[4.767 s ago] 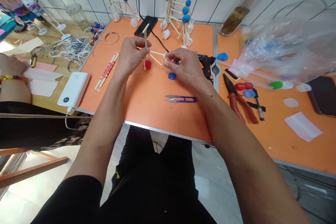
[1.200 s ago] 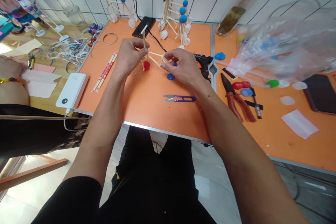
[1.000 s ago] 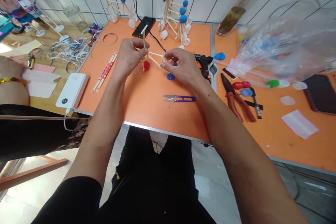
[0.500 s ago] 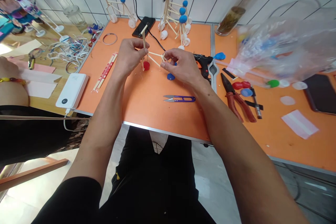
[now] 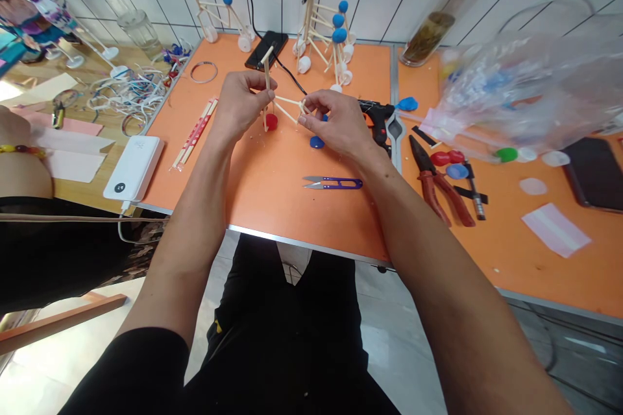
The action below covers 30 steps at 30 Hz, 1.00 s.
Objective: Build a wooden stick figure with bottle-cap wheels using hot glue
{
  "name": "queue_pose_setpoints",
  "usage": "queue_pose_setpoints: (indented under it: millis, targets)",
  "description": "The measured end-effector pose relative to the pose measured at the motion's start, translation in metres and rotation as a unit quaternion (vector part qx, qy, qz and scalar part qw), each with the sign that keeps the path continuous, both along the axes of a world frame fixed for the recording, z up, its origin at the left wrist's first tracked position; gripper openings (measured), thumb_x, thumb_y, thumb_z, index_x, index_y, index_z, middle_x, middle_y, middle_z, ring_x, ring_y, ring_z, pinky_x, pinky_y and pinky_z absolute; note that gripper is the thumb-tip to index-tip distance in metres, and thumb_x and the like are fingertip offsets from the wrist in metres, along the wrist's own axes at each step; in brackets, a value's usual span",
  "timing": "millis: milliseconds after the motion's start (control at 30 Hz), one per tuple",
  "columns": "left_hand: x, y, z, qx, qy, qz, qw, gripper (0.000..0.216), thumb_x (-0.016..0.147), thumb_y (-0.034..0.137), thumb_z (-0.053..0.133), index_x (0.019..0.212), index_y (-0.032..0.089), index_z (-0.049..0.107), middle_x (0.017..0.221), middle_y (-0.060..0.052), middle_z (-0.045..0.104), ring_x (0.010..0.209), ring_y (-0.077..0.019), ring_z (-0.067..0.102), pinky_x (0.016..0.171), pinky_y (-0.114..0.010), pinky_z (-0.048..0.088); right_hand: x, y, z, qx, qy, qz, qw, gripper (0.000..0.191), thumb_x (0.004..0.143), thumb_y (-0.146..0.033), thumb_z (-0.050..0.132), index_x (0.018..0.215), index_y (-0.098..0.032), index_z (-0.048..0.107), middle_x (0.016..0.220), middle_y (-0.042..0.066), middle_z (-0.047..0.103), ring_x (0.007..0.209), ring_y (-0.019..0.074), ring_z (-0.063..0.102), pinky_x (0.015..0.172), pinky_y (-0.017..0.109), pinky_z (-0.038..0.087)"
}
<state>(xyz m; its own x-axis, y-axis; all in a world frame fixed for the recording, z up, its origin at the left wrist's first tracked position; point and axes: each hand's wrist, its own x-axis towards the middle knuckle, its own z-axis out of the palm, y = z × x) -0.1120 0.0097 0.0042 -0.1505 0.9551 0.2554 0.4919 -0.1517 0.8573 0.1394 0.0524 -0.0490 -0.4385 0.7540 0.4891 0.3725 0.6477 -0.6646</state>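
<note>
A small wooden stick model [image 5: 286, 106] stands on the orange table [image 5: 272, 188], with a red cap wheel [image 5: 271, 121] and a blue cap wheel [image 5: 317, 141]. My left hand [image 5: 241, 104] is closed round the model's upright stick, which pokes up above my fingers. My right hand [image 5: 335, 122] pinches the joint where the slanted sticks meet, its fingers curled over the model's right end.
Purple thread snips [image 5: 333, 183] lie near my right wrist. A black glue gun [image 5: 377, 118], red pliers [image 5: 440, 191], loose caps and a plastic bag [image 5: 525, 91] lie to the right. Finished stick models [image 5: 324, 32], a phone and a power bank [image 5: 134, 167] stand behind and left. Another person's arm [image 5: 22, 162] rests at far left.
Both hands keep the same hold on the stick model. The view shifted slightly since the oldest frame, and the person's arm at far left moved a little.
</note>
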Motion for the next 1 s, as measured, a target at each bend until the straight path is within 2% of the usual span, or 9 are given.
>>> queue_pose_setpoints:
  millis: [333,800,1000]
  targets:
    - [-0.0002,0.001,-0.0007,0.0,0.007,0.007,1.0,0.008,0.088,0.034,0.085,0.092,0.029,0.08,0.089,-0.005,0.082,0.097,-0.0293,0.078,0.081,-0.043,0.066,-0.0001,-0.0016,0.0031,-0.009,-0.005,0.006,1.0,0.01,0.094,-0.023,0.083,0.099,-0.026,0.075,0.101,0.005,0.077,0.091,0.026,0.069,0.094,0.047,0.057]
    - [0.0022,-0.0026,0.0022,-0.006,-0.001,0.004,1.0,0.011,0.089,0.037,0.085,0.092,0.03,0.078,0.091,-0.005,0.082,0.1,-0.03,0.079,0.083,-0.045,0.066,-0.0007,-0.0004,0.0007,-0.023,0.0,-0.006,1.0,0.011,0.095,-0.031,0.084,0.101,-0.027,0.075,0.101,0.006,0.077,0.096,0.029,0.069,0.096,0.05,0.061]
    - [0.0026,-0.0032,0.0026,-0.005,0.003,0.003,1.0,0.011,0.086,0.04,0.083,0.09,0.031,0.078,0.092,-0.005,0.083,0.099,-0.0309,0.078,0.08,-0.046,0.063,-0.0016,-0.0015,0.0028,-0.01,-0.001,-0.007,1.0,0.009,0.092,-0.029,0.082,0.097,-0.027,0.075,0.101,0.006,0.079,0.094,0.0283,0.069,0.094,0.048,0.06]
